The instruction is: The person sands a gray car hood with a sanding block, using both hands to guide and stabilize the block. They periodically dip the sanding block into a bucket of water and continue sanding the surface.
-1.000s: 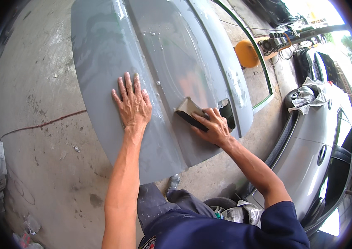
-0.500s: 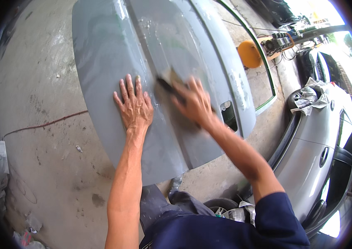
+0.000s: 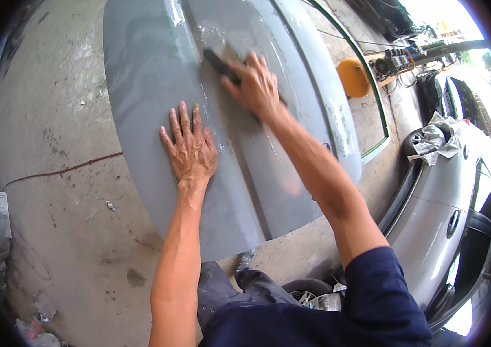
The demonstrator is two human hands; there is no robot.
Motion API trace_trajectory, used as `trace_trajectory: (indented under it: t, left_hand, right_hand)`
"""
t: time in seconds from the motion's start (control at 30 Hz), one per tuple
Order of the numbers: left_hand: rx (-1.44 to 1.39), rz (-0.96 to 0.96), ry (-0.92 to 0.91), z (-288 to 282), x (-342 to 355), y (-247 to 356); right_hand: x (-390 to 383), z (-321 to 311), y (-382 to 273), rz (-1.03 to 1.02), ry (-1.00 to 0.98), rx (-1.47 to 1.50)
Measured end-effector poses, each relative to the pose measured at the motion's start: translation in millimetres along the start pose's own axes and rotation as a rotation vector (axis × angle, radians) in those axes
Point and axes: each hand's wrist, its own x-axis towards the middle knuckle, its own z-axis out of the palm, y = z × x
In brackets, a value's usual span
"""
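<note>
A grey car door panel (image 3: pixel 141 75) with lengthwise creases and whitish wet-looking streaks lies in front of me. My left hand (image 3: pixel 191 151) rests flat on its left half, fingers spread. On the far middle of the panel, my right hand (image 3: pixel 255 84) is closed over a dark sanding block (image 3: pixel 217 62), pressed to the surface. A tan edge of what looks like sandpaper (image 3: pixel 234 53) shows beyond the block. The block's underside is hidden, and my right forearm covers most of the handle opening seen earlier.
The door's green-edged window frame (image 3: pixel 382 110) extends on the right. Beyond it stand a yellow tank (image 3: pixel 354 78) with a motor unit and a silver car (image 3: pixel 439 191). A red hose (image 3: pixel 66 171) crosses the concrete floor (image 3: pixel 77 231) at left. A wheel (image 3: pixel 309 289) sits near my legs.
My right hand has slid the sanding block away from me and slightly left along the panel. My left hand has stayed in place.
</note>
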Motion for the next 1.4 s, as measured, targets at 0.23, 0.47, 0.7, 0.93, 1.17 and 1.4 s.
trace_trajectory:
  t: [0.23, 0.47, 0.7, 0.93, 1.17, 1.4]
  left_hand:
    - [0.021, -0.008, -0.057, -7.9, 2.9, 1.3]
    - [0.044, 0.023, 0.055, 4.3, 1.2, -1.5]
    - [0.033, 0.013, 0.001, -2.5, 0.9, 0.5]
    - [0.039, 0.002, -0.019, -2.8, 3.6, 0.9]
    - [0.020, 0.019, 0.011, 4.0, -0.6, -2.2]
    - [0.024, 0.012, 0.000, -8.8, 2.4, 1.4]
  right_hand:
    - [-198.0, -141.2, -30.5, -0.088, -0.361, 0.061]
    - [-3.3, -20.5, 51.1, -0.148, -0.295, 0.011]
    - [-60.8, -38.6, -6.3, 0.075, -0.091, 0.007]
    - [-211.9, -140.6, -35.9, -0.073, -0.419, 0.101]
    - [-0.8, -9.2, 29.5, -0.069, -0.110, 0.084]
    - [-132.8, -98.8, -32.1, -0.045, -0.282, 0.050]
